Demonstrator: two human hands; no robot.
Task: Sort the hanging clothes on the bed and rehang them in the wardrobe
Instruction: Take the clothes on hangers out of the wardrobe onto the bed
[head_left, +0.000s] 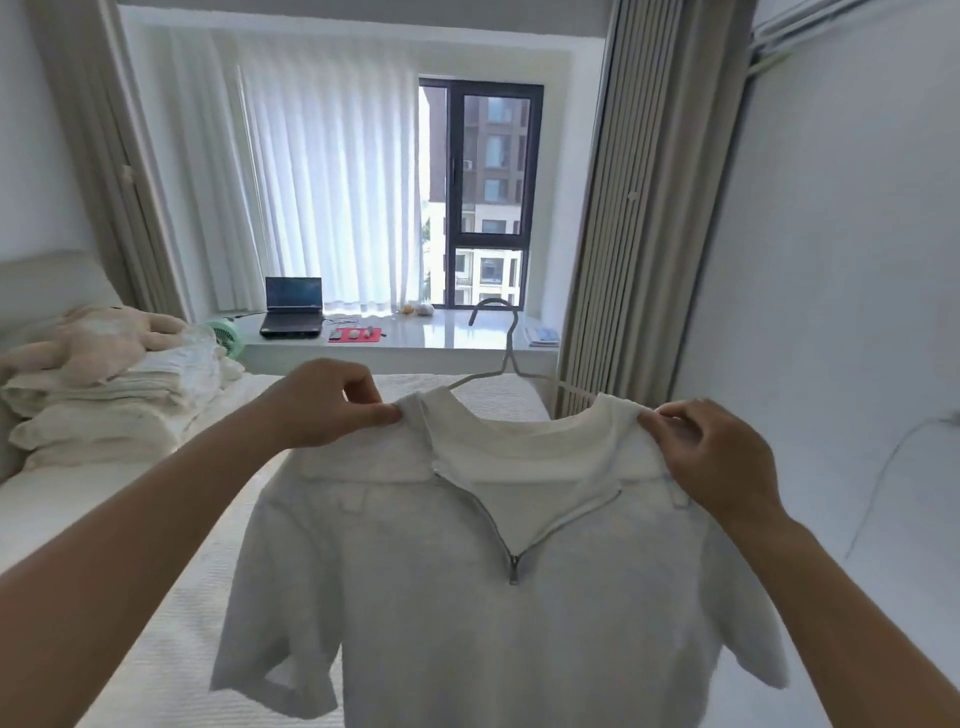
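Observation:
A light grey short-sleeved shirt (467, 623) with a half-open zip collar hangs in front of me above the white bed (171, 639). A white wire hanger (506, 343) sits inside its neck, hook pointing up. My left hand (327, 402) pinches the left side of the collar. My right hand (711, 457) pinches the right side of the collar. The shirt's lower hem runs out of the frame.
Folded white bedding with a plush toy (104, 338) is stacked at the bed's left. A window ledge (452, 332) behind the bed carries a laptop (292, 307), a small green fan and a red mat. Beige curtains (639, 208) hang on the right beside a white wall.

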